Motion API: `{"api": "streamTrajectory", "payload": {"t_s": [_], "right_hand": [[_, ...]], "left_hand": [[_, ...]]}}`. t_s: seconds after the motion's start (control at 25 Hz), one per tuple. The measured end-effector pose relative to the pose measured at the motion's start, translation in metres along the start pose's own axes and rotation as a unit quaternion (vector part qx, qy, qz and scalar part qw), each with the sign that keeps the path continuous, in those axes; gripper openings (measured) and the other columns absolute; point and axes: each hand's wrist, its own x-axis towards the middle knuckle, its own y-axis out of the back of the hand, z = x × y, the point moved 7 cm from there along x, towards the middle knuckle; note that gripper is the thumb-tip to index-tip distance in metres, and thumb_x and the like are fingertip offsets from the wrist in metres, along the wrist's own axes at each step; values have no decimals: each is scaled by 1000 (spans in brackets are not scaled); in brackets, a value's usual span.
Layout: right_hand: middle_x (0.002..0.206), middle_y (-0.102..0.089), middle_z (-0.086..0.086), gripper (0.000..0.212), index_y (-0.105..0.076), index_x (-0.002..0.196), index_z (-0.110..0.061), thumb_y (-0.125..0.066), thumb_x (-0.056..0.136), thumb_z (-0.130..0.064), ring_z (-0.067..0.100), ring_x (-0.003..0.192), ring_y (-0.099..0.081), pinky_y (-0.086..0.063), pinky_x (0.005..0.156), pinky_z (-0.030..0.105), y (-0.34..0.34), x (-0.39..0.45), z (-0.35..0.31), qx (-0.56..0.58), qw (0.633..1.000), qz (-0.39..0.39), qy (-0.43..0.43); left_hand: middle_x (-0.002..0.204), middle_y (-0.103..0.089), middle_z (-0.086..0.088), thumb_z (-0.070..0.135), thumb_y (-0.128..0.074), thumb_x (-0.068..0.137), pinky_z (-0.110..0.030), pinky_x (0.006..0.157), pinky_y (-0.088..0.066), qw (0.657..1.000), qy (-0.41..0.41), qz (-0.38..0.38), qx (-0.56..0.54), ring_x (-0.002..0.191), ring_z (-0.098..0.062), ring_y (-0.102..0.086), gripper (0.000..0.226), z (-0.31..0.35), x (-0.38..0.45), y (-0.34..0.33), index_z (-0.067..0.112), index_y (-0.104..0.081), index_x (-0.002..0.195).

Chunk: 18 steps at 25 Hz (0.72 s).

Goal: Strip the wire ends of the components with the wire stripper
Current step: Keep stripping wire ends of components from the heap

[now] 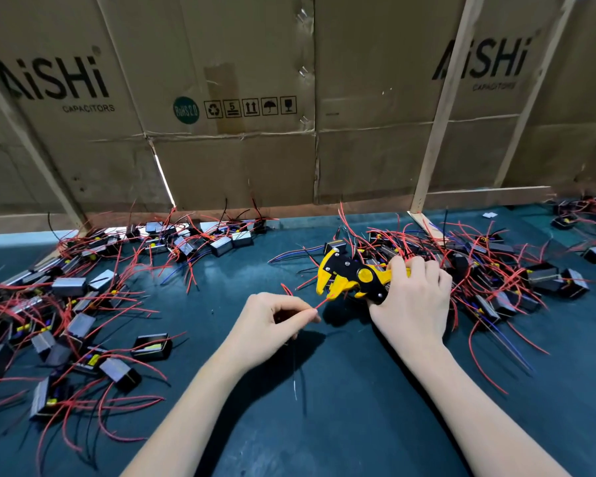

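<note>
Now left hand (272,320) feeds red wire (321,303) into wire stripper (350,275).

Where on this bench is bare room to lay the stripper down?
Bare dark green mat lies between the forearms, and behind the left hand toward the cardboard wall. It is crowded left, among boxy grey components with red wires, and right, behind the right hand gripping the yellow-and-black wire stripper.

Dark teal tabletop (324,425), flattened cardboard boxes (234,160) as back wall, pale wooden battens (441,115)
</note>
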Motion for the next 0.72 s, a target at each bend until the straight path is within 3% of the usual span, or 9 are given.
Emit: {"api": "streamTrajectory", "payload": {"t_s": [0.24,0.44,0.72], "right_hand": [[88,-58,16,59,-60,93,-6,-87,47,-31,35,87,-52,-35,82,44,2,-1,-3,10,1000,-8,5],[87,-61,14,58,-62,93,-6,-87,49,-36,34,85,-54,-37,81,43,1,0,-3,4,1000,-21,12],[83,-61,14,54,-62,88,-6,-86,47,-34,34,82,-54,-36,78,42,4,0,-2,-10,1000,-13,12]], "left_hand": [[47,-43,5,7,-61,86,-25,54,-33,996,41,84,4,49,-10,-36,33,-1,0,6,15,-59,54],[53,-47,-10,6,-61,84,-19,51,-28,998,19,52,21,50,-9,-33,31,2,0,0,12,-56,54],[49,-43,8,7,-63,84,-14,50,-26,999,-17,38,23,49,-6,-31,31,5,-1,0,15,-57,55]]}}
